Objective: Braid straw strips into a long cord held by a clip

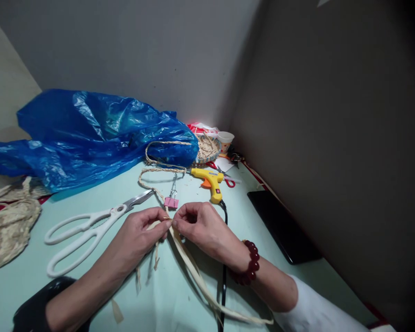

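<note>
My left hand (141, 230) and my right hand (205, 228) meet at the middle of the table. Both pinch pale straw strands (193, 272), whose loose ends trail down toward the lower right. Beyond my fingertips the strands run into a thin straw braid (147, 179), which bends back and forth up to the blue bag. A pink binder clip (172, 203) grips the braid just past my fingers, with a small metal chain or wire (174, 184) at it. Short strand ends hang below my left hand.
White-handled scissors (100, 221) lie open at left, beside coiled straw braid (12, 230). Behind are a blue plastic bag (100, 133), a basket (207, 150) and a paper cup (225, 140). A yellow glue gun (209, 180) with black cord, red scissors (230, 183) and a black phone-like slab (283, 226) sit at right.
</note>
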